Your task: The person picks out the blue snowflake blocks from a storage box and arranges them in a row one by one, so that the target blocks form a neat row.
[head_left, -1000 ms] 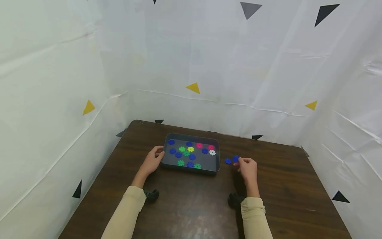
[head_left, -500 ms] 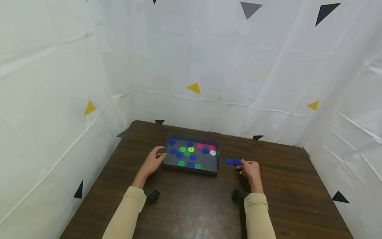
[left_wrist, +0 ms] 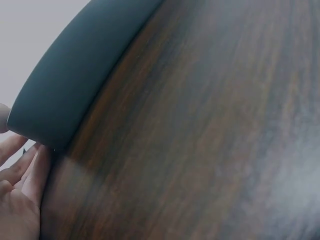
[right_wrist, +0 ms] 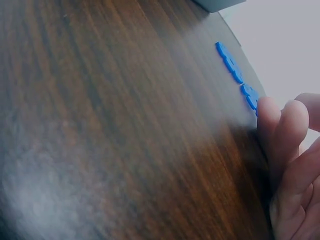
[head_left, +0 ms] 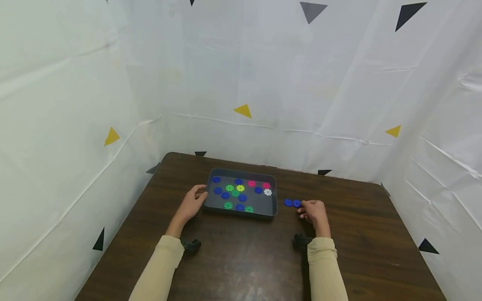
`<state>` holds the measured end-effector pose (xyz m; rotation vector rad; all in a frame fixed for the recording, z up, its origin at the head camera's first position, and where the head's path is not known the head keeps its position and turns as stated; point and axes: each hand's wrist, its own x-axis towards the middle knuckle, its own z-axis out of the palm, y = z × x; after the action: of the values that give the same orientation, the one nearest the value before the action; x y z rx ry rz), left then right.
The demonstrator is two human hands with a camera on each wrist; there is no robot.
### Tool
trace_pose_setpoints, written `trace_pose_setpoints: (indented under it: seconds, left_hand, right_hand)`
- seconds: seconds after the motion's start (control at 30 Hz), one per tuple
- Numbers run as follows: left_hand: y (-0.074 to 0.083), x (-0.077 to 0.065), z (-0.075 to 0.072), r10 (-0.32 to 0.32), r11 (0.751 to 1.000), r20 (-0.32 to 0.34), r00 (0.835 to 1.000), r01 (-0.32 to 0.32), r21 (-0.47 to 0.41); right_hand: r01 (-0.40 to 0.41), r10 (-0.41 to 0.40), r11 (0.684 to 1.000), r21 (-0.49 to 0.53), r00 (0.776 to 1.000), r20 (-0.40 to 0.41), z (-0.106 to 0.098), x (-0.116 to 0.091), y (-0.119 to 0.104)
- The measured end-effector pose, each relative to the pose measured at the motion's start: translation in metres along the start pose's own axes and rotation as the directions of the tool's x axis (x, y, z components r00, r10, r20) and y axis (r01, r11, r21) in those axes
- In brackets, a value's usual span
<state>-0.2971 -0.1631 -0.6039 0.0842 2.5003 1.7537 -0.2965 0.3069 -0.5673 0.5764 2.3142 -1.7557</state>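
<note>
A dark grey tray (head_left: 260, 209) stands mid-table with several small notched discs (head_left: 242, 197) in it, blue, green, pink, yellow and white. At its left side my left hand (head_left: 191, 204) grips the wall, thumb at the rim and fingers along the outside. In the left wrist view the fingers (left_wrist: 30, 172) lie low by the tray's corner. Right of the tray, two blue discs (head_left: 288, 202) lie flat side by side. My right hand (head_left: 315, 212) has its bent fingertips right at the edge of the right-hand blue disc (head_left: 297, 203).
The dark brown wooden table (head_left: 241, 259) reaches back to a white cloth wall (head_left: 211, 83) with yellow and black triangles. Black camera bands (head_left: 192, 246) sit at both wrists. A corner of the tray shows at the top of the right wrist view.
The right hand has set its blue disc flat on the table and moved it left, close beside the other blue disc. The left hand and tray have stayed in place.
</note>
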Motion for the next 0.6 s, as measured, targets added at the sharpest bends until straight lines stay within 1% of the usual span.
trace_pose_setpoints:
  seconds: [0.13, 0.37, 0.6]
  left_hand:
    - [-0.0001, -0.0001, -0.0006, 0.001, 1.0, -0.002, 1.0, -0.001, 0.006]
    - [-0.0009, -0.0002, -0.0012, -0.007, 1.0, 0.0, 1.0, 0.007, 0.011]
    - [-0.0012, -0.0012, -0.0008, -0.002, 1.0, -0.004, 1.0, 0.002, 0.016]
  right_hand:
    - [0.009, -0.009, 1.0, 0.005, 1.0, -0.001, 0.001, 0.0003, -0.0006]
    - [0.0, 0.0, 1.0, 0.013, 1.0, -0.026, 0.0029, -0.001, 0.001]
    - [0.005, -0.003, 0.998, 0.064, 0.999, -0.034, 0.0027, -0.0033, 0.0013]
